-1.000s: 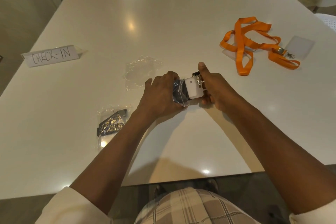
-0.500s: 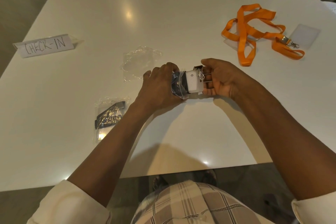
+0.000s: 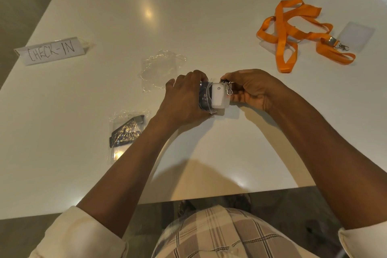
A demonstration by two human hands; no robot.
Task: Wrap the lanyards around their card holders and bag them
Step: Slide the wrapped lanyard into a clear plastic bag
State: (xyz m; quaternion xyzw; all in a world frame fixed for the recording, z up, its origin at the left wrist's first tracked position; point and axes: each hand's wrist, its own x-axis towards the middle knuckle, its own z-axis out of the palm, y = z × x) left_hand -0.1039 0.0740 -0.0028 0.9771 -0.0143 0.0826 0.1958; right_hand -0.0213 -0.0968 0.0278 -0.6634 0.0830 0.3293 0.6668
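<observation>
My left hand (image 3: 184,100) grips a clear plastic bag (image 3: 206,98) by its mouth. A white card holder (image 3: 218,95) wrapped in a dark lanyard sits partway inside it. My right hand (image 3: 251,88) holds the card holder's free end near the metal clip (image 3: 228,88). An empty clear bag (image 3: 160,69) lies just beyond my left hand. A bagged dark lanyard bundle (image 3: 126,132) rests at the left. At the far right an orange lanyard (image 3: 293,31) lies loose beside a clear card holder (image 3: 356,35).
A folded paper sign reading CHECK-IN (image 3: 51,50) stands at the far left of the white table (image 3: 209,16). The table's near edge runs just in front of my lap.
My right hand's thumb has come down from pointing up and now curls over the card holder's clip end. The holder sits a little deeper in the bag.
</observation>
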